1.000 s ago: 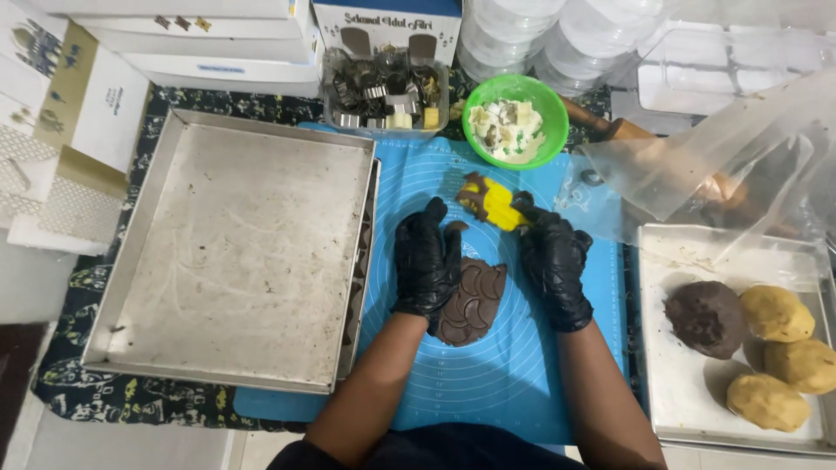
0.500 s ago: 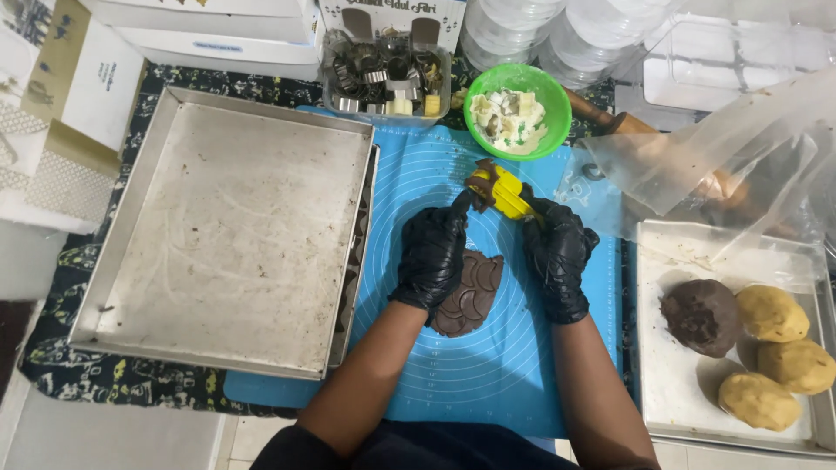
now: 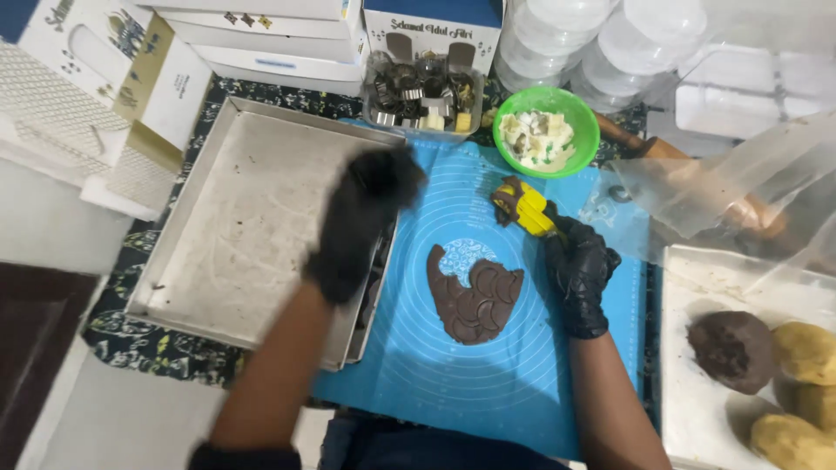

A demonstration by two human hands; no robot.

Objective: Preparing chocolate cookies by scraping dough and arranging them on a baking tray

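My left hand, in a black glove and blurred by motion, hovers over the right edge of the large empty metal tray. Whether it holds anything cannot be made out. My right hand, also gloved in black, grips a yellow cutter with brown dough stuck on it, held just above the blue silicone mat. A flat sheet of brown dough lies on the mat between my hands, marked with crescent cuts and with a round bite missing at its top.
A green bowl of pale scraps and a clear tub of metal cutters stand behind the mat. At right, a white tray holds a brown dough ball and yellow dough balls. Cardboard boxes and a plastic bag crowd the edges.
My left hand has left the dough sheet and swung up and left over the metal tray's edge. My right hand stays with the yellow cutter beside the dough.
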